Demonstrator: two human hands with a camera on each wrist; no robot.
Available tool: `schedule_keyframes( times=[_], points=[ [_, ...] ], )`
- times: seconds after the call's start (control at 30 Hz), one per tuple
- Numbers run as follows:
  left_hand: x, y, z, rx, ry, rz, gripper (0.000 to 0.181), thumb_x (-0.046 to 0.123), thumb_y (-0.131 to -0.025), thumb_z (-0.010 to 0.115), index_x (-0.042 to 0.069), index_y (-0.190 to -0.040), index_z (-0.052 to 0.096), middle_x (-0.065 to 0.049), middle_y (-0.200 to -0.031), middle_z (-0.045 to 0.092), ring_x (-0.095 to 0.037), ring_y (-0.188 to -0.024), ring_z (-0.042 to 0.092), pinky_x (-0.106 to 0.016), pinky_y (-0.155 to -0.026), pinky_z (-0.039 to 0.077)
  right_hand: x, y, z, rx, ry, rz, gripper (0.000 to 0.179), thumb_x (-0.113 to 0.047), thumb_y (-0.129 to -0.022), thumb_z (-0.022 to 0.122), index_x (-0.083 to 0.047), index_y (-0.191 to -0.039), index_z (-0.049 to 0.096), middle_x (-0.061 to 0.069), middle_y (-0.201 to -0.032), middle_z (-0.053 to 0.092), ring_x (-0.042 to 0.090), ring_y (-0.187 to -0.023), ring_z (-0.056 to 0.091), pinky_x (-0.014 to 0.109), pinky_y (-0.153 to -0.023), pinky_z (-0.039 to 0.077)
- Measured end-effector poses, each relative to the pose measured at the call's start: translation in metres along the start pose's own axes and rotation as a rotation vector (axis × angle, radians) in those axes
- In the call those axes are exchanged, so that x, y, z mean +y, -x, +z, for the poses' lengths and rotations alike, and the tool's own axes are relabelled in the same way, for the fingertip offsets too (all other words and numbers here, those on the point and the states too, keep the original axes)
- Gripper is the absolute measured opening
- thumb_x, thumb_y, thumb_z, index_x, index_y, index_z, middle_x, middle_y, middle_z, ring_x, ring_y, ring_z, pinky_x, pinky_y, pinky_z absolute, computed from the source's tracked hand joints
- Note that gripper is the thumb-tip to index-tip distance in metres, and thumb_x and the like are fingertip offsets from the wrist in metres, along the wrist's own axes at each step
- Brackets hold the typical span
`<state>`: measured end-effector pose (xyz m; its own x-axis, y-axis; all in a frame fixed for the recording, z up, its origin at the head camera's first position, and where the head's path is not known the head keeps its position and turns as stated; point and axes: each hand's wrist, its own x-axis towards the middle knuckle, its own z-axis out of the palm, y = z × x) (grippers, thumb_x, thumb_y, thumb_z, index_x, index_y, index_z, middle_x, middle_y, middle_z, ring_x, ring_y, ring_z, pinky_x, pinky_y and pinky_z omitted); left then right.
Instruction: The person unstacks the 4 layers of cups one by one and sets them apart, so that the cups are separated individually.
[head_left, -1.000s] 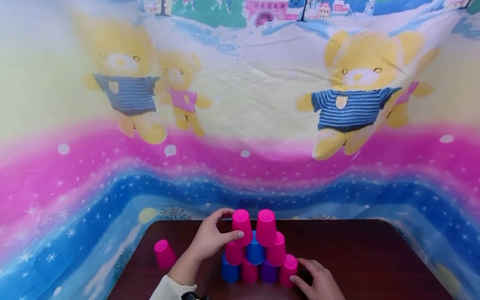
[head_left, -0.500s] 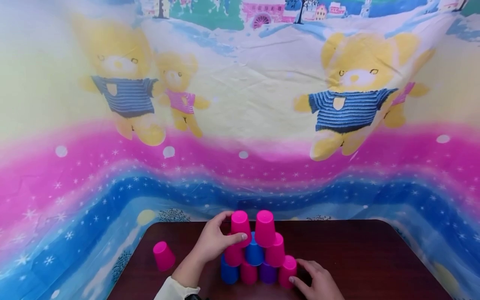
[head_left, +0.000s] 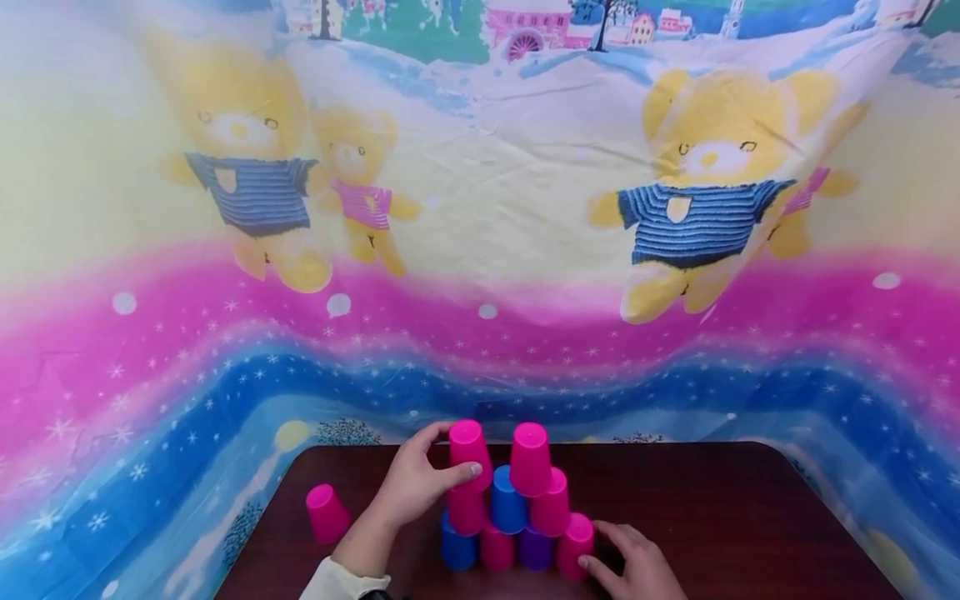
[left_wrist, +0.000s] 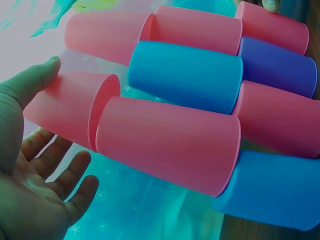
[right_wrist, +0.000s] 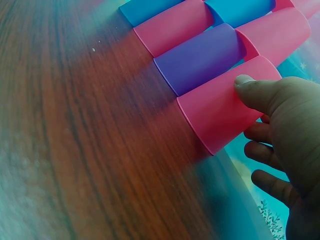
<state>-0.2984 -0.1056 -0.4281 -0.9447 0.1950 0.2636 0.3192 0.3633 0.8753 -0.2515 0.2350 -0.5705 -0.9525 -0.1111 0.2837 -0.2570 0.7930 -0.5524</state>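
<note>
Upside-down plastic cups form a stack. My left hand (head_left: 420, 477) holds a pink cup (head_left: 467, 443) at the top left, thumb on its near side and fingers round the far side. In the left wrist view its rim meets the base of the pink cup (left_wrist: 167, 142) below. Another top pink cup (head_left: 531, 460) stands apart to its right, over a blue cup (head_left: 509, 502) and a pink cup (head_left: 551, 507). My right hand (head_left: 637, 562) pinches the bottom row's right-end pink cup (right_wrist: 225, 107), beside a purple cup (right_wrist: 200, 60).
A lone pink cup (head_left: 327, 514) stands upside down on the dark wooden table (head_left: 735, 517), left of my left forearm. The bottom row also has a blue cup (head_left: 458, 546) and a pink cup (head_left: 497, 550). A bear-printed cloth (head_left: 487, 208) hangs behind the table.
My left hand has shifted the top-left pink cup a little to the left, widening the gap to the other top cup. My right hand has stayed at the bottom-right cup.
</note>
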Motion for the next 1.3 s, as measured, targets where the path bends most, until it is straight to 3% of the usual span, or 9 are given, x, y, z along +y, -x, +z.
schedule_keyframes(
  times=[0.3, 0.67, 0.93, 1.3],
  points=[
    [0.0, 0.003, -0.009, 0.014, -0.015, -0.02, 0.057, 0.046, -0.072, 0.082, 0.034, -0.122, 0.058, 0.006, -0.116, 0.06, -0.023, -0.108, 0.057, -0.036, -0.081, 0.053, -0.001, -0.001, 0.0, -0.024, -0.003, 0.023, 0.062, -0.064, -0.077, 0.068, -0.02, -0.12, 0.065, 0.0, -0.107, 0.067, 0.019, -0.098, 0.065, 0.037, -0.075, 0.057],
    [-0.008, 0.009, -0.019, 0.093, -0.005, -0.019, 0.055, 0.04, -0.07, 0.086, 0.033, -0.118, 0.06, 0.008, -0.111, 0.063, -0.018, -0.103, 0.059, -0.037, -0.083, 0.052, -0.001, -0.002, -0.001, -0.037, -0.015, 0.03, 0.062, -0.064, -0.076, 0.069, -0.02, -0.12, 0.064, 0.0, -0.107, 0.067, 0.019, -0.098, 0.065, 0.035, -0.074, 0.057],
    [0.023, 0.025, -0.034, 0.096, 0.015, -0.073, 0.052, 0.031, -0.075, 0.084, 0.025, -0.121, 0.061, 0.002, -0.11, 0.063, -0.021, -0.1, 0.06, -0.035, -0.078, 0.053, 0.0, -0.002, 0.0, -0.02, -0.009, 0.02, 0.06, -0.062, -0.076, 0.07, -0.021, -0.119, 0.064, 0.0, -0.106, 0.067, 0.019, -0.097, 0.065, 0.035, -0.074, 0.057],
    [0.001, 0.027, -0.045, 0.148, -0.016, -0.143, 0.056, 0.034, -0.072, 0.085, 0.028, -0.121, 0.059, 0.003, -0.109, 0.064, -0.022, -0.101, 0.06, -0.035, -0.078, 0.053, 0.0, 0.0, 0.0, 0.027, 0.004, -0.01, 0.057, -0.061, -0.077, 0.07, -0.022, -0.118, 0.066, -0.003, -0.103, 0.067, 0.016, -0.095, 0.066, 0.035, -0.074, 0.057]
  ],
)
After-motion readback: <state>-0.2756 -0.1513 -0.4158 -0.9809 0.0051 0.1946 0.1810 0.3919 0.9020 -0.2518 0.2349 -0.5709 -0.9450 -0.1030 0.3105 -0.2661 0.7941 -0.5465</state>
